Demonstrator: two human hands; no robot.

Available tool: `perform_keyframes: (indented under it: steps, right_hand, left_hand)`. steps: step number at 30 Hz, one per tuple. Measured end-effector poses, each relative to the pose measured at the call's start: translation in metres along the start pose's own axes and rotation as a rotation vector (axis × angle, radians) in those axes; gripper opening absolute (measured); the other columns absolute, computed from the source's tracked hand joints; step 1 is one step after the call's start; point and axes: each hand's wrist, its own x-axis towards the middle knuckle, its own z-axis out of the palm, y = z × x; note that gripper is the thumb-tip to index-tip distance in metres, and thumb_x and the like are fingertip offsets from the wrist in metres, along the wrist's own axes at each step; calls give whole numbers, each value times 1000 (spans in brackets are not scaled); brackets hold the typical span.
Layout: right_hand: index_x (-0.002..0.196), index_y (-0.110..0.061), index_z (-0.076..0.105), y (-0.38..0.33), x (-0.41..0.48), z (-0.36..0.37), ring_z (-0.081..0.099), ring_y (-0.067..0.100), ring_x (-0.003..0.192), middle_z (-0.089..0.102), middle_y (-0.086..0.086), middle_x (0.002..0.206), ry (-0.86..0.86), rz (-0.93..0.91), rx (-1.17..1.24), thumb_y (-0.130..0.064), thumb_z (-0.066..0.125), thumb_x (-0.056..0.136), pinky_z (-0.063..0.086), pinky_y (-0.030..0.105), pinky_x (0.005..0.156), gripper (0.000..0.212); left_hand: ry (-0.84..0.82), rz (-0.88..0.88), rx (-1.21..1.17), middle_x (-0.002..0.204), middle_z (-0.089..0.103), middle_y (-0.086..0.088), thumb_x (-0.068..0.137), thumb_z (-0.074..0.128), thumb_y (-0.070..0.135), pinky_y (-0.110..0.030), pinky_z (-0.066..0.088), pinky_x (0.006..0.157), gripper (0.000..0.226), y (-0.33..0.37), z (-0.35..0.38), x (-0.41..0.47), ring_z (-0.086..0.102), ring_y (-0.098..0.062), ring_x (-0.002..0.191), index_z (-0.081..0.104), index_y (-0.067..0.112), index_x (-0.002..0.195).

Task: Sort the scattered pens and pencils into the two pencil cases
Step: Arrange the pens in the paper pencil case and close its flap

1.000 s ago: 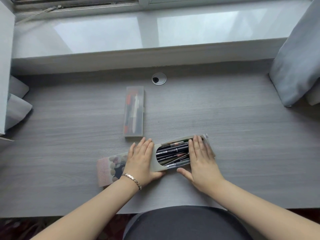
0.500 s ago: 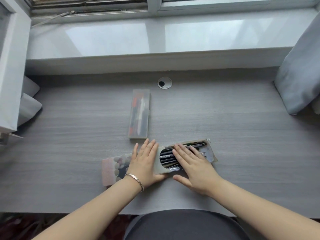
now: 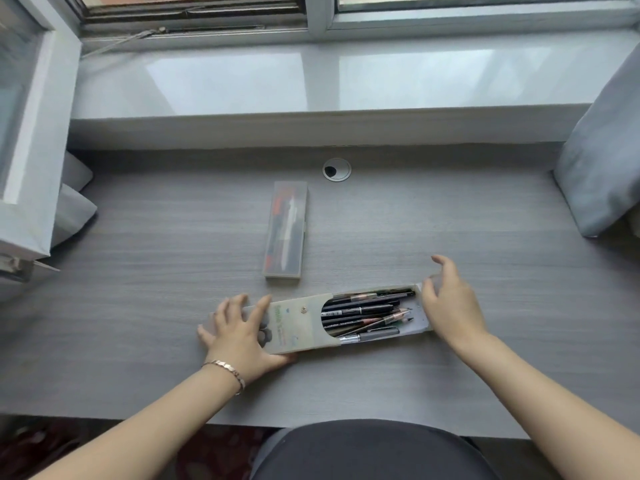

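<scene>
A pale flat pencil case [image 3: 298,323] lies lengthwise near the desk's front edge, its flap partly covering it. Several dark pens and pencils [image 3: 367,315] show in its uncovered right half. My left hand [image 3: 239,330] rests flat on the case's left end, fingers spread, hiding that end. My right hand [image 3: 450,303] hovers at the case's right end with fingers apart and curled, holding nothing. A second, translucent pencil case [image 3: 286,230] lies closed farther back, with red, white and dark pens visible inside.
The grey wooden desk [image 3: 485,258] runs under a window sill [image 3: 311,84]. A round cable hole [image 3: 336,169] sits behind the translucent case. Grey curtains [image 3: 599,161] hang at the right and at the left [image 3: 69,209]. An opened window frame [image 3: 27,133] juts in at left.
My right hand lifted off the pens and moved right to the case's end. My left hand slid left along the case, and the flap now shows more of its printed face.
</scene>
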Motion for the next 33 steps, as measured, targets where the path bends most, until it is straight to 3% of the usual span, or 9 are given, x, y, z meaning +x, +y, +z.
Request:
perform_keyframes:
  steps: [5,11,14,18,20,23,27,30,33]
  right_hand:
    - [124,-6,52,-8,4,2,55,33,112,63,18,119,-7,51,3,-12,36,95,43,37,92,34]
    - [127,-9,50,-28,-26,27,50,26,121,58,11,129,-157,-113,-76,-16,36,96,39,32,97,35]
    - [119,-13,57,-24,-26,13,56,20,109,63,7,120,-210,-93,23,-26,43,95,40,26,87,31]
    - [110,-17,60,-10,-17,-10,59,8,89,60,7,113,-591,0,432,-24,40,95,55,25,72,26]
    - [99,-30,62,-1,-17,-14,58,0,83,56,1,111,-642,-115,320,-20,51,91,52,15,71,16]
    - [81,-43,56,9,-20,-7,52,-6,93,51,-11,108,-580,-294,129,-19,69,79,41,7,78,28]
    - [63,-51,60,17,-25,4,49,-5,104,53,-19,105,-355,-350,259,-11,77,70,29,0,89,44]
    - [66,-42,62,11,-27,2,51,10,109,55,-22,108,-211,-484,288,-19,76,71,36,15,95,28]
    - [76,-25,61,4,-31,-9,55,16,109,58,-7,105,-46,-871,240,-32,60,86,46,26,93,12]
  left_hand:
    - [73,56,15,144,24,2,41,56,80,-45,31,98,105,14,1,1,19,-23,131,26,45,135]
    - [48,174,94,135,29,3,57,62,70,-52,29,97,90,71,10,-2,24,-23,127,24,41,133]
    - [60,185,95,135,28,3,59,62,69,-54,27,100,89,71,12,1,22,-22,128,23,41,134]
    - [84,229,107,137,29,3,58,65,66,-55,24,102,91,68,14,1,21,-21,130,23,41,135]
    - [210,303,148,129,43,-1,44,73,64,-61,31,94,99,68,15,1,27,-21,122,32,38,130]
    - [418,411,152,110,49,-3,17,75,58,-61,44,74,101,66,22,2,38,-22,104,46,34,112]
    - [640,502,116,111,41,-2,22,76,49,-62,40,81,95,68,23,3,41,-23,106,48,34,112]
    - [805,585,124,109,42,-2,33,75,44,-66,34,88,84,72,13,4,43,-23,105,50,33,112]
    - [987,671,110,107,45,-2,47,67,35,-67,28,95,65,75,-1,8,46,-22,103,53,32,111]
